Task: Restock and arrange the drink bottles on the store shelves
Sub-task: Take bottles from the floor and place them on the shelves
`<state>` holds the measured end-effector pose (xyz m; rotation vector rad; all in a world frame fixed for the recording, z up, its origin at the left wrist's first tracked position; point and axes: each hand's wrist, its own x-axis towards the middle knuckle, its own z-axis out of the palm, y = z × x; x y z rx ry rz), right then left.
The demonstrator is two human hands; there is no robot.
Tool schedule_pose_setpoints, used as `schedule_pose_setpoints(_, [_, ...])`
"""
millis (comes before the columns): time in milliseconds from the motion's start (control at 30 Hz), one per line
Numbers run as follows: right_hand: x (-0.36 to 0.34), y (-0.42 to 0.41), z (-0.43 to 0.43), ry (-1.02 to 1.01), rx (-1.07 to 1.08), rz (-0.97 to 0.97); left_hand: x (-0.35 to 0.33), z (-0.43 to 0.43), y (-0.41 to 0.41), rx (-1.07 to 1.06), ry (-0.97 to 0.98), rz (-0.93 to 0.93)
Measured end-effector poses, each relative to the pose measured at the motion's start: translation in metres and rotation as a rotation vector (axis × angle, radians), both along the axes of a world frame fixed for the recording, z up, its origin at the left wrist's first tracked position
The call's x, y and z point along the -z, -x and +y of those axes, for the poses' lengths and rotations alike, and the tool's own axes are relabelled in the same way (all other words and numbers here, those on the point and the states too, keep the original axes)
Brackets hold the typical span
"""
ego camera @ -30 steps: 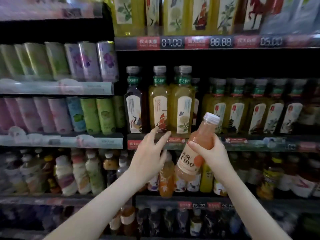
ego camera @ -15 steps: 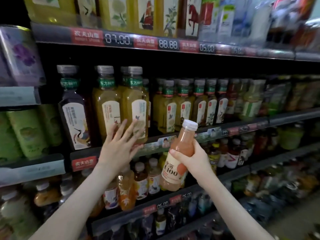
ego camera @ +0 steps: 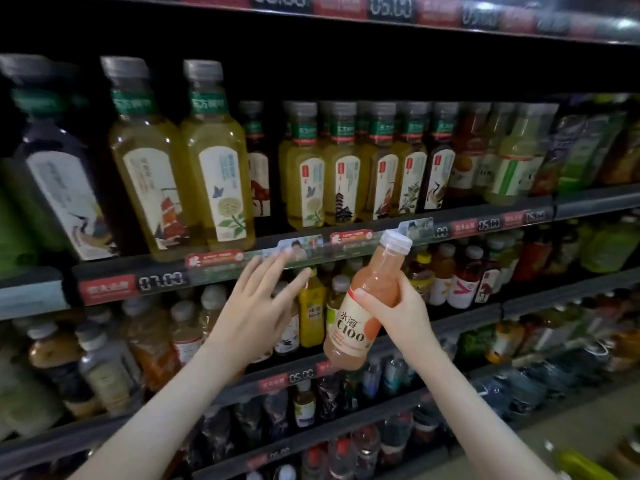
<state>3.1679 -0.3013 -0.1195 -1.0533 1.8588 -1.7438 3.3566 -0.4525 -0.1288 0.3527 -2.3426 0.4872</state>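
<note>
The right hand [ego camera: 401, 317] gripped the tilted pink juice bottle [ego camera: 348, 329] round its middle. The left hand [ego camera: 252, 310] hovered beside it, fingers spread, empty. Full, smooth plastic: probably heavy, stiff and slippery, best held mid-body. Behind ran the shelf rail [ego camera: 467, 225] and tea bottles [ego camera: 214, 161].

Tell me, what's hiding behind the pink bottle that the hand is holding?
Behind the pink bottle, held by the right hand, is a shelf row of small bottles: a yellow bottle beside it and a grey-capped bottle peeking out. Whatever stands directly behind it is covered.
</note>
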Motion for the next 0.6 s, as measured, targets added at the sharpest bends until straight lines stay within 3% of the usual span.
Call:
schedule_pose_setpoints(67, [0.005, 0.029, 0.008, -0.018, -0.045, 0.025, 0.015, 0.016, 0.032, 0.049, -0.074, -0.009])
schedule_pose_setpoints(133, [0.012, 0.061, 0.016, -0.042, -0.090, 0.035, 0.030, 0.040, 0.070, 0.072, -0.294, -0.022])
schedule_pose_setpoints(267, [0.036, 0.129, 0.032, -0.111, -0.171, -0.005, 0.053, 0.097, 0.163, 0.021, -1.106, -0.149])
schedule_pose_setpoints(333, [0.051, 0.157, 0.038, -0.156, -0.216, -0.007, 0.067, 0.114, 0.206, 0.066, -1.372, -0.066])
schedule_pose_setpoints(433, [0.066, 0.190, 0.044, -0.236, -0.312, -0.007, 0.083, 0.130, 0.245, -0.005, -1.520, 0.054])
schedule_pose_setpoints(600, [0.081, 0.234, 0.044, -0.403, -0.541, -0.112, 0.104, 0.140, 0.259, -0.187, -1.476, 0.001])
